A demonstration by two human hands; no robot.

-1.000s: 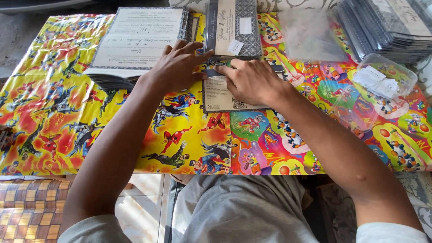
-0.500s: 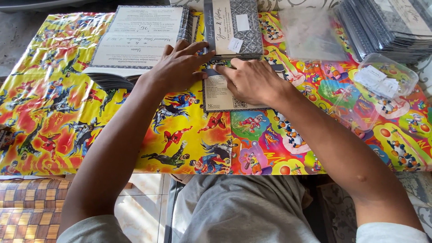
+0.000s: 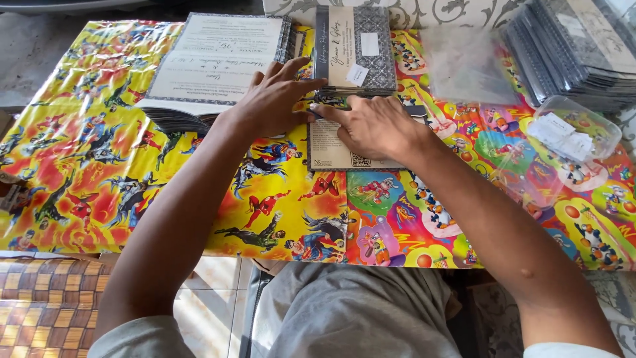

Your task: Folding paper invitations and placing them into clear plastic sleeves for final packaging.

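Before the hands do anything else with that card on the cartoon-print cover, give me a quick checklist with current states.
1. Left hand flat at the card's top-left edge: ok.
2. Right hand pressing on the card: ok.
3. Card lying flat on the table cover: ok at the visible lower part; top hidden by the hands, cannot tell.
4. Patterned booklet just above the card, touching or apart: cannot tell.
5. Sheet stack at left clear of the card: ok.
6. Clear box of small labels close to the right hand: ok.

table cover (image 3: 99,166): glossy printed plastic, shining
card (image 3: 331,149): matt paper
tub (image 3: 576,129): clear plastic
sleeves (image 3: 464,63): thin glossy film
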